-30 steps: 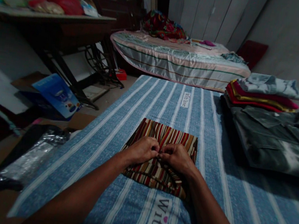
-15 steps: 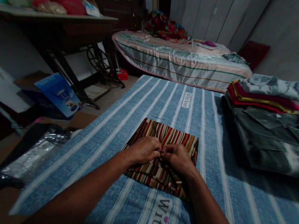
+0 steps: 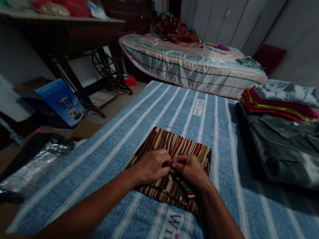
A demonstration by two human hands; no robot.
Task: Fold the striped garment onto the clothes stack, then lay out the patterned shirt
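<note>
Brown, red, cream and black stripes run across the folded cloth (image 3: 192,145) we work on, which lies on the near part of the blue bedspread (image 3: 106,159), just in front of us. Compared with half a second ago, our left hand (image 3: 153,167) sits slightly lower on the cloth, nearer to us, its thumb dropped a little; our right hand (image 3: 190,169) is almost where it was. Both hands are narrow, thumbs and forefingers pinching the cloth at its middle, fingertips close together; how much fabric they grip we cannot tell. Soft and thin, the cloth forms a rough square, smooth along its far edge and rumpled into loose folds on the near side. Beneath it, the bedspread has a flecked weave crossed by white bands and printed lettering. To the right we see a thick dark green garment (image 3: 297,151) with a pale patch, and behind it flat red and yellow folded cloths (image 3: 280,107) under a mottled grey-blue garment (image 3: 292,93). Down on the left, crinkled clear plastic (image 3: 28,171) shines beside a glossy blue box (image 3: 63,101).
</note>
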